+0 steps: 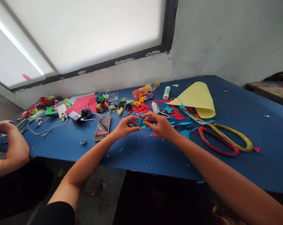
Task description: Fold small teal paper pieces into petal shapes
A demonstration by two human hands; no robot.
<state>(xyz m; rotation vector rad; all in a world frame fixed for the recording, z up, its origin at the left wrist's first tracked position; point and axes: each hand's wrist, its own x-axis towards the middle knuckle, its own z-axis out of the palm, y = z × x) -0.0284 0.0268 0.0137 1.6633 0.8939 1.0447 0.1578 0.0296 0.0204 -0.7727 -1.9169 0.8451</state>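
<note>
Blue paper piece [139, 122] is pinched between left hand [125, 127] and right hand [160, 125], both with narrow fingertip grips, above the desk [136, 157]. Looks thin, so uneven pull could tear or crease it. Blue scraps [185, 134] right of the right hand could get mixed up with it. White bottle [154, 108] just beyond that hand: forward knuckles might bump it. Scissors [199, 120] further right; forearm sweep could shift them.

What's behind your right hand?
Past the right hand, you can see a small white bottle and red paper scraps on the blue table. Anything directly behind the hand is covered.
</note>
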